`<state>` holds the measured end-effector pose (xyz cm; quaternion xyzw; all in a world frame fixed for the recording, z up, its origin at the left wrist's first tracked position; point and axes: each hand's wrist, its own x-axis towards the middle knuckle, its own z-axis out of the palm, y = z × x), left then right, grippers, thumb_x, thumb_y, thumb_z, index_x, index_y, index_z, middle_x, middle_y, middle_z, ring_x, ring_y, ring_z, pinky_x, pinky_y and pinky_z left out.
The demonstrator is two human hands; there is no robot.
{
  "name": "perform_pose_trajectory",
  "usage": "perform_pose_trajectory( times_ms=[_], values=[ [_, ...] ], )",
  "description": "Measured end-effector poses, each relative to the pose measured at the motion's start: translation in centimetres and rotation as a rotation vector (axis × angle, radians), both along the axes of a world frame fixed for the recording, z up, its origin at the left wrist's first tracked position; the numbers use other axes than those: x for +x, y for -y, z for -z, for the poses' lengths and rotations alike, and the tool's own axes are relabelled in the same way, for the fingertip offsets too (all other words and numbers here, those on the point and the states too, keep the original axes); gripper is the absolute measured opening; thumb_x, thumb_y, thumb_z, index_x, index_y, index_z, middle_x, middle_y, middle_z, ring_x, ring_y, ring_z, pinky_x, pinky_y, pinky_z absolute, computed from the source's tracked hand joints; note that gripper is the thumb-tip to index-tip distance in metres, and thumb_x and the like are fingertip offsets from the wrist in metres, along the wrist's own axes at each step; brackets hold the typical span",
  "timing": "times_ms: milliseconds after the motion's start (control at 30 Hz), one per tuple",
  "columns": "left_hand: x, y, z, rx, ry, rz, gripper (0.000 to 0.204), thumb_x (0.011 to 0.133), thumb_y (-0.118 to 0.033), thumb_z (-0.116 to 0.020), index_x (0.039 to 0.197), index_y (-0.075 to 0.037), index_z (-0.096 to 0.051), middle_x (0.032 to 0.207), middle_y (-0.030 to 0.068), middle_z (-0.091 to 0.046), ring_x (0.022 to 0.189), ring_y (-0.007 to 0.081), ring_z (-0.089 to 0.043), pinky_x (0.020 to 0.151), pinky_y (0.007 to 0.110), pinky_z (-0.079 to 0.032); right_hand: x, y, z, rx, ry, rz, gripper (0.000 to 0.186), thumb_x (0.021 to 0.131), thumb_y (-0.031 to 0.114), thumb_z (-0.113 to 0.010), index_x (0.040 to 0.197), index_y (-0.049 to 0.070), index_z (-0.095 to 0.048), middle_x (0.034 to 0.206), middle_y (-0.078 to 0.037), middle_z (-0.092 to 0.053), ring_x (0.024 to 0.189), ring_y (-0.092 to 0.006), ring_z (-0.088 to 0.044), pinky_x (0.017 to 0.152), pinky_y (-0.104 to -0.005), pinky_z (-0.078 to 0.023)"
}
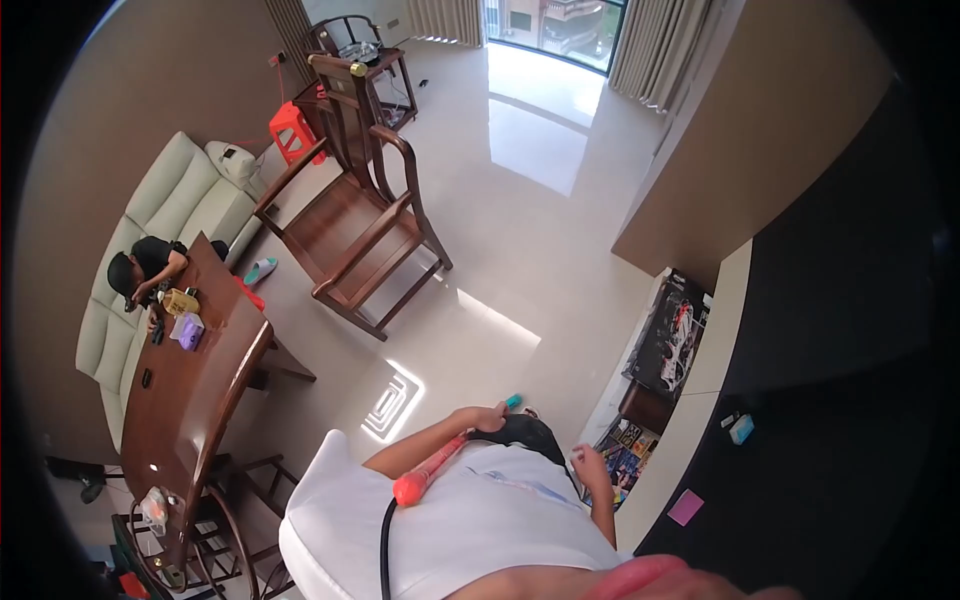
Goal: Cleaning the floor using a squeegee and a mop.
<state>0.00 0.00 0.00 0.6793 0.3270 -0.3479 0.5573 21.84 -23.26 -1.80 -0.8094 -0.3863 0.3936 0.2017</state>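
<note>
In the head view, the person's left hand (487,416) is closed around the upper end of a long handle with an orange-red grip (428,473). The fingers are wrapped tight on the shaft, so this hand clamps the tool rather than lying open. A small teal tip (513,401) shows just beyond the knuckles, and a black cable (383,545) hangs from the handle's lower, bulbous orange end, well below the grip and across the white shirt (470,535). Just right of the gripping hand lies a dark, rounded black mass (528,434), touching or nearly touching the fingers; what it is cannot be made out.

The right hand (590,466) is further right and slightly lower than the gripping hand, beyond the dark mass. Its fingers look curled, but whether they pinch anything cannot be told. Just past it lie colourful printed boxes (625,455) on a low white shelf (640,350).

Well away to the upper left of the grip stands a brown wooden armchair (355,235) on the pale tiled floor (530,230). Far left, a long dark wooden table (195,385) runs beside a cream sofa (165,215), where another person (145,265) bends over the tabletop.
</note>
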Motion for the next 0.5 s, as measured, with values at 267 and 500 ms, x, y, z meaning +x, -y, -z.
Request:
perform_pose_trajectory(
  times_ms=[267, 500],
  values=[
    [0.1, -0.6, 1.6, 0.097, 0.088, -0.012, 0.046, 0.088, -0.020, -0.040, 0.129, -0.002, -0.030, 0.113, 0.0279, -0.054, 0.107, 0.0395, -0.054, 0.092, 0.045, -0.040, -4.1, 8.2, -14.8, -0.193, 0.181, -0.106, 0.031, 0.079, 0.010, -0.057, 0.109, 0.005, -0.060, 0.095, -0.016, -0.067, 0.085, -0.0292, -0.066, 0.073, -0.0371, -0.051],
    [0.6, 1.2, 1.9, 0.106, 0.128, -0.021, 0.046, 0.088, -0.022, -0.040, 0.129, -0.003, -0.032, 0.116, 0.0275, -0.053, 0.110, 0.0399, -0.052, 0.093, 0.046, -0.039, -4.8, 9.3, -15.3, -0.202, 0.119, -0.049, 0.031, 0.079, 0.010, -0.057, 0.110, 0.005, -0.060, 0.095, -0.016, -0.067, 0.085, -0.0282, -0.066, 0.072, -0.0366, -0.051]
  ],
)
